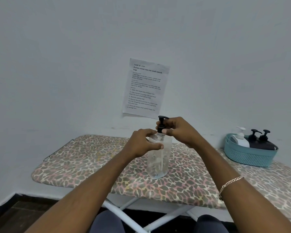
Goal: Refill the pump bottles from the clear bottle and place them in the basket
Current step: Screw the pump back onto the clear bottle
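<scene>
Head view looking down at both hands working on one bottle. Left hand [144,143] is wrapped around the shoulder of the clear bottle [159,158], thumb across the front, fingers curled round the far side, so it's closed on it and holding it steady. Right hand [178,130] is pinched shut on the collar of the black pump top [162,123], fingertips around the neck just where the pump meets the bottle. Can't tell whether the pump is screwed down tight or loose. There's a chain bracelet [229,185] on the right wrist.

Bottle stands upright on the leopard-print ironing board [84,165], about mid-board, and it looks nearly empty, you can see the dip tube right through it.

Off to the right, well apart from the hands, a teal basket [249,157] sits on the same printed surface by the wall. Inside it are a white pump bottle [239,139] and two dark pump bottles [260,142] side by side.

Up on the wall behind the hands there's a printed task sheet [145,88]. White board legs and the person's knees show at the bottom.
</scene>
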Tool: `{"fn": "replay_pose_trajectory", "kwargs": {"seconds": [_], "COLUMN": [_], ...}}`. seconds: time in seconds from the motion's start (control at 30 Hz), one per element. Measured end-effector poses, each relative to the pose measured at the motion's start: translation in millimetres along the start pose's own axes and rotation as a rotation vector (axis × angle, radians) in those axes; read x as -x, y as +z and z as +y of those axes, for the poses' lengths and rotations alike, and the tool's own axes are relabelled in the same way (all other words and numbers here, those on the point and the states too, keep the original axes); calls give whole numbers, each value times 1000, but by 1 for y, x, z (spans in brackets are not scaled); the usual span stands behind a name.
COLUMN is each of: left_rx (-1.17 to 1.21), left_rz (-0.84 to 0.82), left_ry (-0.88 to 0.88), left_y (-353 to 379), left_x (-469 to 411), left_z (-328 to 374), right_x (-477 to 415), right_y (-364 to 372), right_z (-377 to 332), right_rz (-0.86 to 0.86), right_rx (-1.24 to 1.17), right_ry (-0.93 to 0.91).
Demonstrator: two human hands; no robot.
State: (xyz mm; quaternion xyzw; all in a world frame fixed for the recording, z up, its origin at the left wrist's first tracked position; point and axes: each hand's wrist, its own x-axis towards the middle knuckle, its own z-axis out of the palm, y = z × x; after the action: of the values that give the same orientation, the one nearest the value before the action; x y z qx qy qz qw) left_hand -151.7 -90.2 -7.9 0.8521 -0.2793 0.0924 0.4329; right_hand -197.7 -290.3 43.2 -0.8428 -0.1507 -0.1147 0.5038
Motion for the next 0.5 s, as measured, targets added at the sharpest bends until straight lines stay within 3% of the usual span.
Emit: {"fn": "replay_pose_trajectory", "kwargs": {"seconds": [0.3,0.4,0.5], "left_rx": [39,52,32], "left_rz": [-11,-20,-5], "left_ry": [0,6,2], "left_y": [-1,0,0], "left_x": [3,5,2], "left_z": [2,3,1], "right_x": [11,11,11], "right_y": [41,45,32], "right_z": [8,8,9], "right_rz": [415,394,253], "right_rx": [106,112,7], "right_ry": [-11,8,52]}}
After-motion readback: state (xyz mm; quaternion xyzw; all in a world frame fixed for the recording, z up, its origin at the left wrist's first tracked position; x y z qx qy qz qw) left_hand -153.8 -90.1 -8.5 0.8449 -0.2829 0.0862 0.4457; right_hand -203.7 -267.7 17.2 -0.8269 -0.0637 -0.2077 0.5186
